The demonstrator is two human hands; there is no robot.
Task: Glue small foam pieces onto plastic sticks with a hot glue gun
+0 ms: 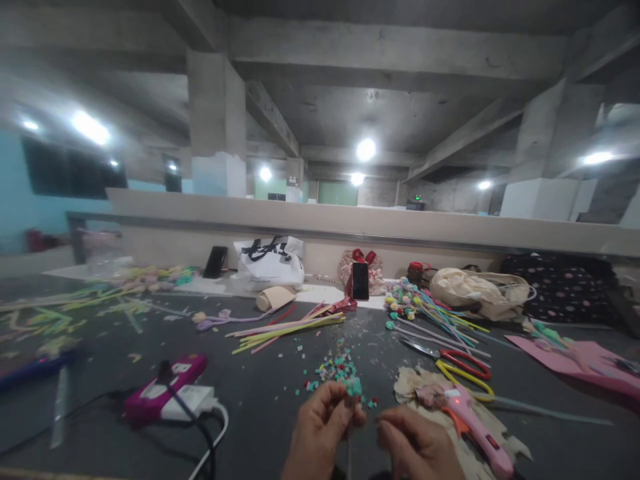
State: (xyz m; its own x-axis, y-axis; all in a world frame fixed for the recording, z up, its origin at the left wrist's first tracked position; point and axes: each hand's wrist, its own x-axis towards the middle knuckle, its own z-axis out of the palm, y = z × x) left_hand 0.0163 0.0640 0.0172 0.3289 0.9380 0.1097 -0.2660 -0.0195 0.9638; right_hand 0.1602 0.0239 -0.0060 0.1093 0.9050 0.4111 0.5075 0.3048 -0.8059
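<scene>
My left hand [323, 430] pinches a small teal flower-like head [353, 387] on a thin pale stem that runs down below the fingers. Just to its right is my right hand [417, 440], thumb and fingertips drawn together; whatever they might hold is hidden. Small teal, red and yellow bits [337, 367] lie scattered on the dark table beyond my hands. Beside my right hand, a pink glue gun [477, 427] with an orange trigger and a red light rests on torn brown paper [407, 383].
Scissors [470, 367] with red and yellow handles lie behind the glue gun. Finished-looking stems with colourful heads [405, 300] are bunched at the back right. Bare stems [295, 330] lie mid-table. A purple power strip [167, 390] with cables sits left. A phone [361, 281] stands upright behind.
</scene>
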